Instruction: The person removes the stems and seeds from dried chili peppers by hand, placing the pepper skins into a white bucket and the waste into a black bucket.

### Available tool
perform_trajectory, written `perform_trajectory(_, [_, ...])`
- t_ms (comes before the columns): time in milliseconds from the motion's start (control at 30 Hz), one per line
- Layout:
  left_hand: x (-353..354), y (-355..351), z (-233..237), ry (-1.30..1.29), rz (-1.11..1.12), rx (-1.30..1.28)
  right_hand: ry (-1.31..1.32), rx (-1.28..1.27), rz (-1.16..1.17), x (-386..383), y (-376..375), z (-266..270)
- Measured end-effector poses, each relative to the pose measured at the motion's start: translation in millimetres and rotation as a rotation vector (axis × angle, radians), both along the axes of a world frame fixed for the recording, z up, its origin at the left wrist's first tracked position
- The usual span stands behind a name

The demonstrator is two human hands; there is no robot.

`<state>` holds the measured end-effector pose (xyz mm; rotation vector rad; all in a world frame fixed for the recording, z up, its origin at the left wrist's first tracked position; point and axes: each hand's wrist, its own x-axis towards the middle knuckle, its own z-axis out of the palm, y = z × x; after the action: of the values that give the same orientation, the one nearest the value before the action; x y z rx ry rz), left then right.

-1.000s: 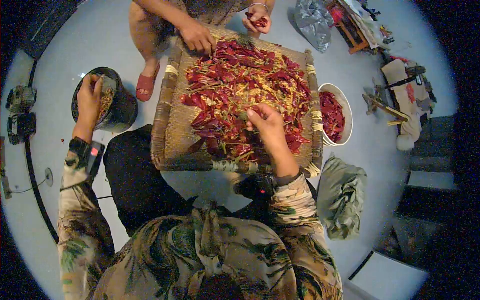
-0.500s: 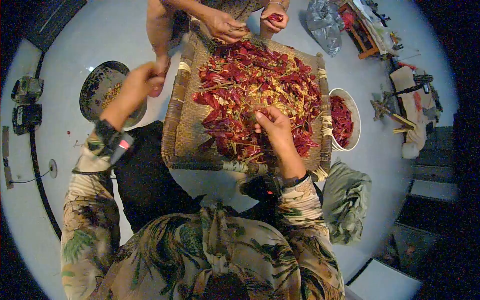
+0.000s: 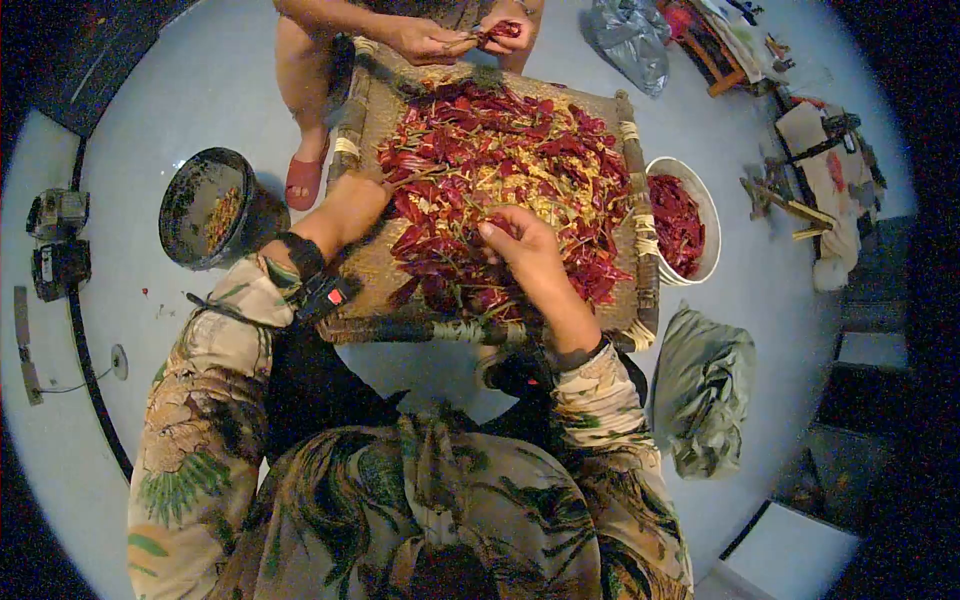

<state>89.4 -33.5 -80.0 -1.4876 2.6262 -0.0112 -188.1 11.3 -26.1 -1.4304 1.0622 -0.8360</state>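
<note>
The right hand [image 3: 527, 245] hovers over dried chilies [image 3: 445, 225], its fingers bunched; whether they grip one is unclear. The left hand [image 3: 358, 200] is at the left side of the woven tray [image 3: 366, 272], its fingertips hidden. The chilies lie heaped on the tray, deep red, glossy, crumpled, mixed with yellow seeds and thin stalks. Beyond, a co-worker's hands [image 3: 436, 42] hold red pieces.

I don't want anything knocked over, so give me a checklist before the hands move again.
1. Chilies within the tray: ok.
2. Right hand over the chilies: ok.
3. What the left hand holds: cannot tell, fingertips unclear.
4. Other person's hands apart from both: ok, at the far edge.
5. Black bucket upright: ok.
6. White bucket upright: ok.
</note>
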Motion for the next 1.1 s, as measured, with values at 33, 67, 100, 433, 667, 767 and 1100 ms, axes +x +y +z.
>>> perform_trajectory(33, [-5.6,3.8,15.1,0.125,0.035,-0.016,-0.027,0.038,-0.013,-0.8,0.4,2.5])
perform_trajectory(67, [-10.5,11.7,30.4,0.249,0.067,-0.031,-0.056,0.074,-0.028,-1.3,1.5,5.0])
perform_trajectory(100, [-17.3,21.2,49.3,0.375,0.099,-0.044,-0.083,0.111,-0.044,-1.3,2.4,8.1])
perform_trajectory(433, [-82.2,59.7,103.7,1.077,0.071,0.078,-0.088,0.007,-0.074,2.2,2.7,31.4])
perform_trajectory(667, [-92.6,62.9,99.1,1.352,0.174,0.161,-0.005,0.019,-0.085,6.5,4.3,21.5])
perform_trajectory(767, [-95.0,67.2,92.9,1.511,0.344,0.387,0.004,0.131,-0.133,7.4,5.3,27.0])
perform_trajectory(1100, [-95.8,66.9,74.6,1.459,0.344,0.210,-0.137,-0.086,-0.218,18.6,13.1,31.6])
